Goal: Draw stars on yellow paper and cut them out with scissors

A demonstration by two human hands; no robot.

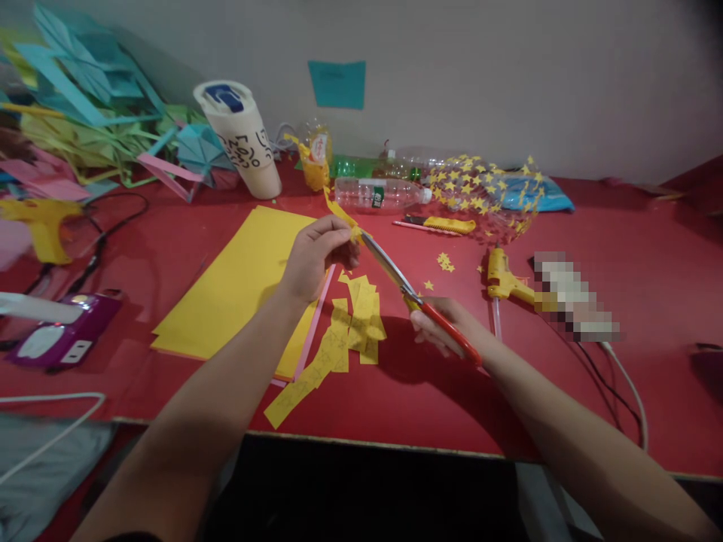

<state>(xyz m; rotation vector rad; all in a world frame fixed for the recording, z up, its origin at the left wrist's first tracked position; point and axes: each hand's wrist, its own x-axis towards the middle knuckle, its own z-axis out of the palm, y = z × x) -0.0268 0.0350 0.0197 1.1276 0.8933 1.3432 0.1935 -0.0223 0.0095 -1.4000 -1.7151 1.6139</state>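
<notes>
My left hand (319,252) pinches a narrow yellow paper strip (340,213) above the table. In my right hand (443,324) are red-handled scissors (404,284), their blade tips at the paper beside my left fingertips. Below the hands lie several yellow paper strips (339,339) with stars drawn on them. A stack of yellow paper sheets (237,278) rests under my left wrist, with a pink edge showing. Small cut-out yellow stars (445,262) lie just beyond the scissors.
A white tumbler (242,139), a clear plastic bottle (378,196) and a star-covered clear form (480,188) stand or lie at the back. A yellow utility knife (446,224) lies before them. Yellow glue guns (502,275) flank both sides. A purple power strip (62,327) sits left.
</notes>
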